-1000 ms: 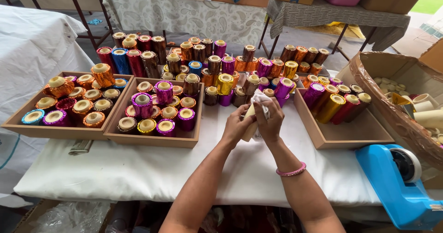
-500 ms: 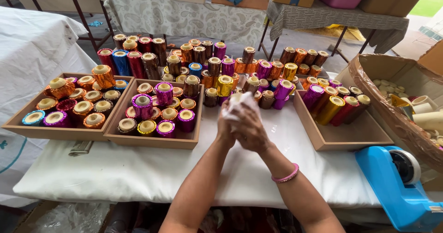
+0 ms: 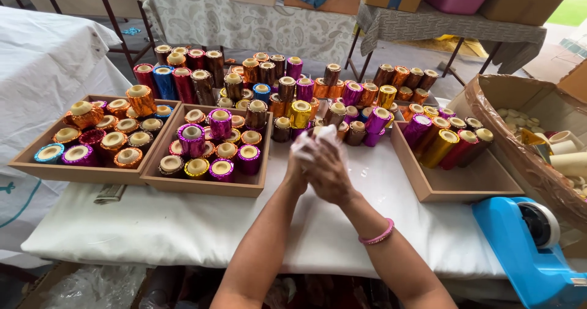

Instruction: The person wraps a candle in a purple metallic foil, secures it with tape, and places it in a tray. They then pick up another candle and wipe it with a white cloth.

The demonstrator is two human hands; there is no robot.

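Both my hands are pressed together over the white tablecloth (image 3: 183, 223) near its middle. My right hand (image 3: 330, 171), with a pink bracelet (image 3: 376, 235) on the wrist, covers my left hand (image 3: 296, 173). Between them is a crumpled white piece of paper or cloth (image 3: 313, 137), which pokes out at the top. Just beyond the hands stand many shiny foil-wrapped rolls (image 3: 299, 113) in purple, gold, orange and brown.
Two wooden trays (image 3: 202, 185) (image 3: 73, 173) with foil rolls lie on the left, a third tray (image 3: 465, 186) with a few rolls on the right. A blue tape dispenser (image 3: 532, 248) sits at the right front. A cardboard box (image 3: 520, 137) with cores stands at the right.
My hands have closed together around the white piece and lifted slightly away from me; a second ago they were apart, fingers working it.
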